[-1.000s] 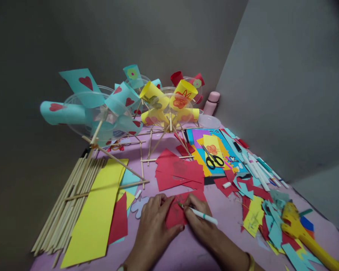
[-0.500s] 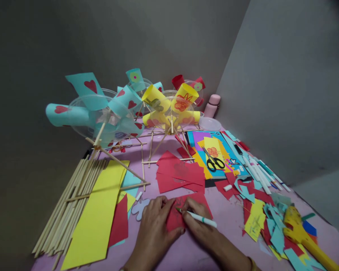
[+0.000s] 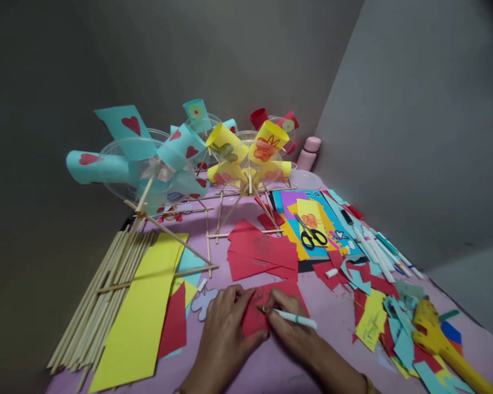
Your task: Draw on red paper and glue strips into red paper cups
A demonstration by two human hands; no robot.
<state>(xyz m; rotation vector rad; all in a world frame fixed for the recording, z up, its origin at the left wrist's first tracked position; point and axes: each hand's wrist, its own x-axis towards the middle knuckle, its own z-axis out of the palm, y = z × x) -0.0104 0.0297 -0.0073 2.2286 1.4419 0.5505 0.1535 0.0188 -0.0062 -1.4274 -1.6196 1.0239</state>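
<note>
The right hand pinches a marker above red paper partly hidden under the spread left hand, the drawing between them indistinct.

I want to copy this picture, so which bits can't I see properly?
All in the head view:
Drawing on the red paper: partly covered by the left hand and right hand; its lines are faint.
Lilac cutout: the left hand hides part of its outline.
Yellow tool: its lower end is cut off by the bottom edge.
Yellow scrap: its marks are too small and blurred to read.
</note>
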